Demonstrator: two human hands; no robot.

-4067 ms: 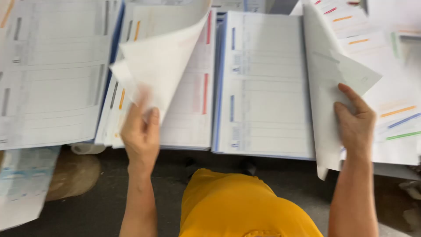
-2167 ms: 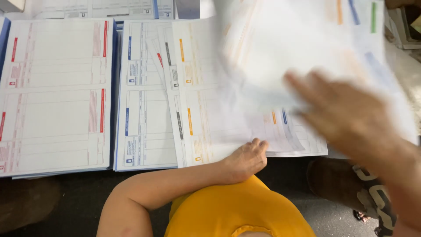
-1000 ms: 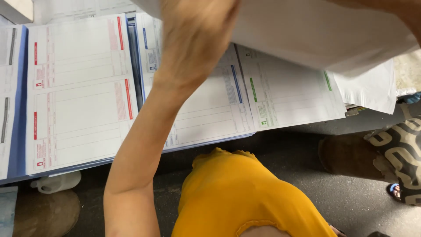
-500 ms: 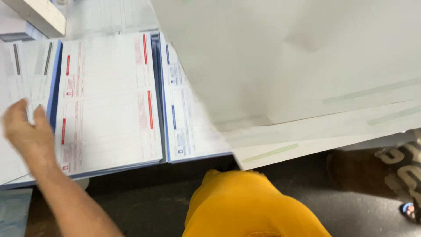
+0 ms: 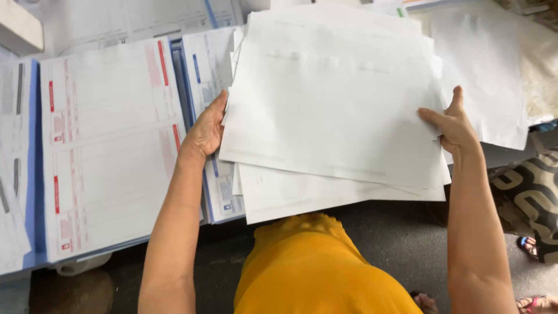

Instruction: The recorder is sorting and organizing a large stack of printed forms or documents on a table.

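Loose sheaf of white paper sheets (image 5: 334, 116), light, limp and prone to sliding apart, held face-down above the table (image 5: 35, 256) and its stacks of printed forms (image 5: 107, 145), left hand (image 5: 204, 131) and right hand (image 5: 454, 125) with fingers closed on opposite side edges, best gripped there.

We're only getting one view here, from a head-worn camera looking pretty much straight down, close in over our own arms. It's taking in the sheaf of white sheets (image 5: 334, 110) up top and our yellow shirt (image 5: 317, 270) at the bottom edge.
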